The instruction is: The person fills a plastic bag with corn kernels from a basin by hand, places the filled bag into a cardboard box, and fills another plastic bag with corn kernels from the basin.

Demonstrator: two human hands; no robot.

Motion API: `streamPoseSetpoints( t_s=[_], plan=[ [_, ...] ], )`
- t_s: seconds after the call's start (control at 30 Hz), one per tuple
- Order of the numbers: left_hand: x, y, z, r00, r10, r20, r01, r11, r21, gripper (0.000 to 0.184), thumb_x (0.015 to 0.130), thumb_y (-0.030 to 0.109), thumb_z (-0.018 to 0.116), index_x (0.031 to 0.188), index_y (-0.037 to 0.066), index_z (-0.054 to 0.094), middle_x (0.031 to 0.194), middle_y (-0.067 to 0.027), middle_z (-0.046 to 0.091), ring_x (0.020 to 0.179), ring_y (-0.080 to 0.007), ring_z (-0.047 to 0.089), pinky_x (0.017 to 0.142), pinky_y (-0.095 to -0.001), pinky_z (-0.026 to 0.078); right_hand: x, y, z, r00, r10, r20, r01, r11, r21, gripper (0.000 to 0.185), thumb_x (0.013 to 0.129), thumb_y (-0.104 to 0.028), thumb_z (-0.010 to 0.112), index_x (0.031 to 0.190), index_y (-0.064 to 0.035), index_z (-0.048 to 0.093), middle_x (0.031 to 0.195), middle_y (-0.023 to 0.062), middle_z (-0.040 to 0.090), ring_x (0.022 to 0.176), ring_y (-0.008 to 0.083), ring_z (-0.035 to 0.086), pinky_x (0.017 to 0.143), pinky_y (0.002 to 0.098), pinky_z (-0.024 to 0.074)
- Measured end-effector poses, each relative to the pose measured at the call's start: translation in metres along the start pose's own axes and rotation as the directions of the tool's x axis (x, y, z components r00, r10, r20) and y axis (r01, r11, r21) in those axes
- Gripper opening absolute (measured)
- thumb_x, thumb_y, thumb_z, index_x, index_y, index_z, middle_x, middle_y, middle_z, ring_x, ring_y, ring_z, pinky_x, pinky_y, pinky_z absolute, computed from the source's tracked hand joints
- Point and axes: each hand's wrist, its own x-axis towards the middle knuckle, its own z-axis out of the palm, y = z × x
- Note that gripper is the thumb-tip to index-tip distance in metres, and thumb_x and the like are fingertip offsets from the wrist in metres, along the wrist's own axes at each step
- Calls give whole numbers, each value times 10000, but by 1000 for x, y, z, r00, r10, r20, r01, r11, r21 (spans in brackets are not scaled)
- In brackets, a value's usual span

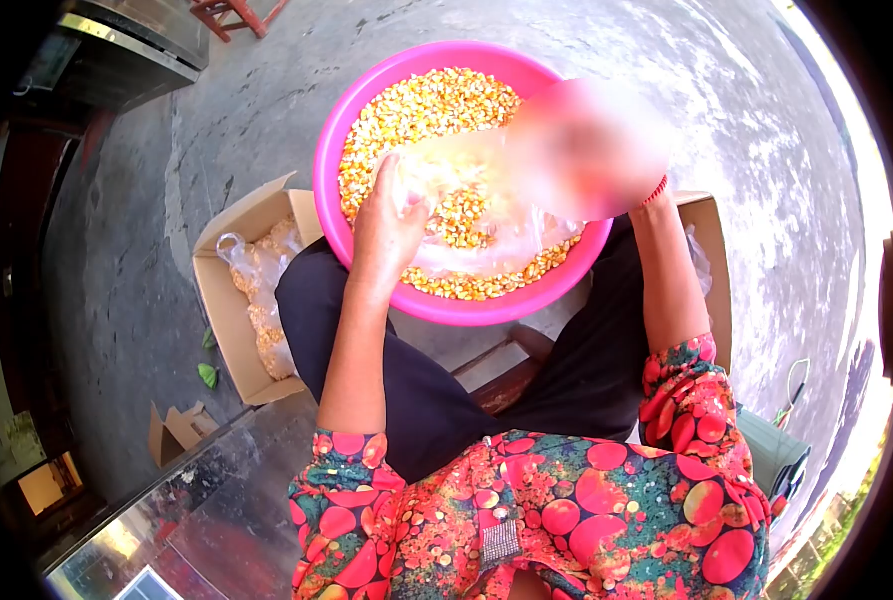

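The clear bag (526, 240) is located within the pink basin (331, 190), just right of the left hand (396, 220), and is partly spread over the loose kernels (416, 105). Its near-left edge is gripped by that hand, with thumb and fingers closed on the plastic. The right hand (606, 165) is obscured by a blur over the basin's right rim; whether it is clamped on the bag cannot be told. Kernels are also seen through the plastic. A left box (228, 340), in which a second bag (258, 290) is contained, is noted beside the legs.
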Motion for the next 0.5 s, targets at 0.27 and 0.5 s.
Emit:
streamPoseSetpoints(
  t_s=[0.27, 0.5],
  plan=[
    [0, 2, 0, 999, -28, 26, 26, 997, 74, 618, 762, 63, 621, 1330, 21, 381, 1097, -270, 582, 1011, -393, 581, 856, -436, 461, 1, 35, -9, 947, 297, -123, -277, 948, 160, 113, 918, -139, 542, 980, -48, 567, 826, -55, 575, 747, 12, 522, 672, 174, 419],
    [1, 0, 1, 999, 4, 32, -6, 997, 70, 591, 782, 39, 595, 1332, 29, 381, 1147, -282, 554, 1049, -407, 556, 879, -453, 451, -7, 55, -25, 871, 409, -272, -448, 889, -97, 192, 922, -191, 519, 1015, -45, 604, 835, -52, 578, 728, 23, 516, 654, 180, 426]
  ],
)
